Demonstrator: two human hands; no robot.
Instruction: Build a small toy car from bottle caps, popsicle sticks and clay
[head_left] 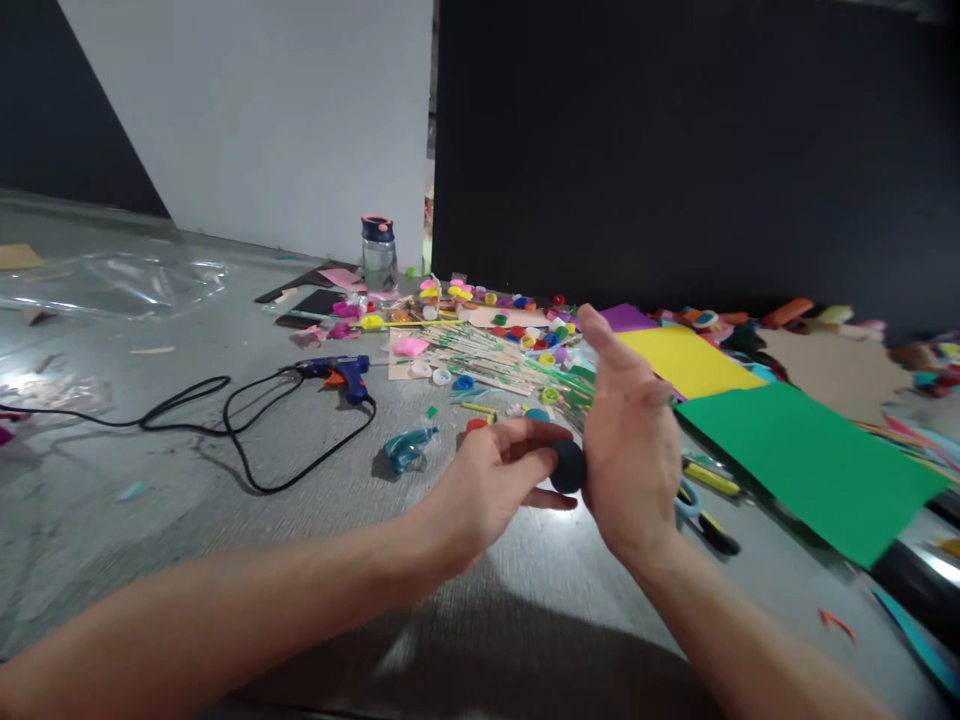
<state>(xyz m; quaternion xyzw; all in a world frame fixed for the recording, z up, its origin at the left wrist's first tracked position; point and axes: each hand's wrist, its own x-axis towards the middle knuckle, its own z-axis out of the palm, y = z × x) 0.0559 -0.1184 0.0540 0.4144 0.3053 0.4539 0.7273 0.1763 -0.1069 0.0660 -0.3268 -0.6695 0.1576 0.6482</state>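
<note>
My left hand [495, 475] is closed on a small, dark, round ball [568, 468], pinched between thumb and fingers above the table. My right hand [634, 450] is upright just to its right, fingers stretched out, the base of the palm at or against the ball. Whether the ball is soft or hard cannot be made out. Left of my hands lies a crumpled clear and teal wrapper [409, 450]. Close to the right wrist are scissors [687, 498] and a yellow cutter knife [711, 478].
A blue glue gun [341, 375] with a looping black cord lies left. Thin wooden sticks [487, 355] and coloured bottle caps [465, 383] spread beyond my hands. Green sheet [810, 460] and yellow sheet [686, 362] lie right. A water bottle [379, 258] stands at the back.
</note>
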